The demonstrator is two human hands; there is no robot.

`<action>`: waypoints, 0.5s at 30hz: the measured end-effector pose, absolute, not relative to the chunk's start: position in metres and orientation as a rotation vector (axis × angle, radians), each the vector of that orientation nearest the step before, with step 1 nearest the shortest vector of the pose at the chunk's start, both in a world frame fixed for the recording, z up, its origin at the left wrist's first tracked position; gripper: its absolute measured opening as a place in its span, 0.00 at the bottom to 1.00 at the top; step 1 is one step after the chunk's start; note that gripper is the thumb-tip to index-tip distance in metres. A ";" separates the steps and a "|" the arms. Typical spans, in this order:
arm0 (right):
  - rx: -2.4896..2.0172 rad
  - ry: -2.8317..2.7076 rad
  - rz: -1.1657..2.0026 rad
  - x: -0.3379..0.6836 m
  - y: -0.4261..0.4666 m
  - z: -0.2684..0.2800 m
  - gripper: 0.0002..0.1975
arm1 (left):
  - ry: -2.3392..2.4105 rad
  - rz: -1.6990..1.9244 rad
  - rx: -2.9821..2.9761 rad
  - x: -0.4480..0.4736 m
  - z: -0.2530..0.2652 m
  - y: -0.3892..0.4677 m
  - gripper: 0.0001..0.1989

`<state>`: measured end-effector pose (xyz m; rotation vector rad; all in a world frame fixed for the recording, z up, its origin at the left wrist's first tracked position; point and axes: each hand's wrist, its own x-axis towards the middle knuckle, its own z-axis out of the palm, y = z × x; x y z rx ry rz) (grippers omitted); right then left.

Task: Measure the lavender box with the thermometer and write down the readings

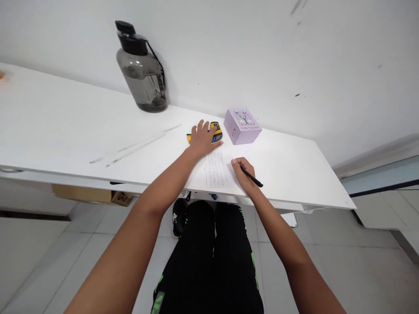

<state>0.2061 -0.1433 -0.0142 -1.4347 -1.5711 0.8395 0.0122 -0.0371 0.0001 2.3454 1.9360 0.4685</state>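
Note:
My left hand (pixel 202 140) lies on a yellow and black handheld device (pixel 216 127) with a small display and blue buttons. Its fingers are spread across the device, hiding much of it. In my right hand (pixel 244 172) is a black pen (pixel 252 176), pinched between thumb and fingers, its back end pointing down and to the right. Between the hands lies a sheet of paper (pixel 216 172) covered in rows of handwriting. Whether the pen tip touches the surface cannot be seen. A lilac tea box (pixel 244 128) stands just beyond the right hand, beside the device.
A large grey see-through water bottle (pixel 144 78) with a black lid stands at the back left, near the wall. Dark streaks mark the white desk (pixel 81 117). Under it is a cardboard box (pixel 85 193). The desk's right end tapers near a wall.

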 end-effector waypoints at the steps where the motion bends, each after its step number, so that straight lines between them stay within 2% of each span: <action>1: -1.434 -1.579 0.848 0.206 -0.143 -0.015 0.18 | 1.943 0.470 2.349 0.012 -0.001 -0.037 0.37; 7: -1.376 -1.699 0.786 0.206 -0.136 -0.020 0.17 | 2.070 0.447 2.278 0.013 -0.005 -0.038 0.38; 15: -1.481 -1.683 0.662 0.203 -0.125 -0.038 0.33 | 2.109 0.237 2.163 -0.003 0.014 -0.034 0.33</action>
